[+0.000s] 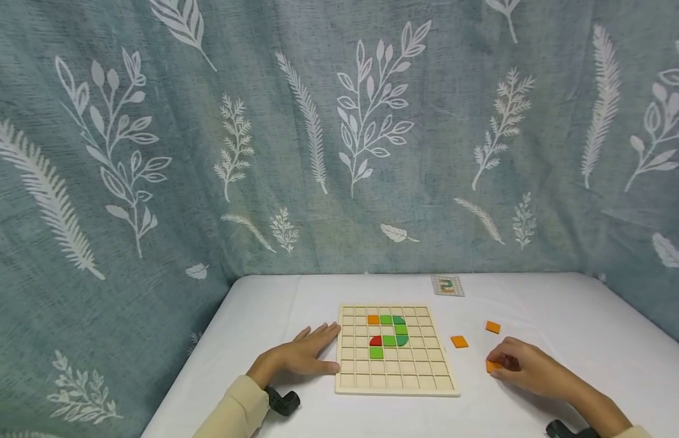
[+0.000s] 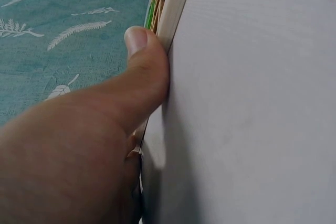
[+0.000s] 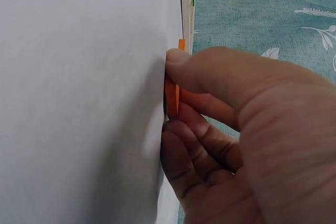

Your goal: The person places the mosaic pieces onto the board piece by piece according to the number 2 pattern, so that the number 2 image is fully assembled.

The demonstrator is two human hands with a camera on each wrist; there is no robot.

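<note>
A light wooden grid board (image 1: 361, 381) lies on the white table, with green, red and orange tiles set in its upper middle squares. My left hand (image 1: 306, 354) rests flat at the board's left edge, fingers straight, and its thumb (image 2: 147, 59) touches the board's side. To the right of the board, my right hand (image 1: 528, 368) pinches an orange square tile (image 3: 172, 98) between thumb and fingers, low at the table surface. Two more orange tiles lie near it: one square (image 1: 459, 342) beside the board, another (image 1: 493, 327) farther back.
A small pattern card (image 1: 448, 286) with a coloured figure lies behind the board near the table's far edge. A leaf-printed teal curtain (image 1: 317, 231) hangs behind and to the sides of the white table (image 1: 285, 298).
</note>
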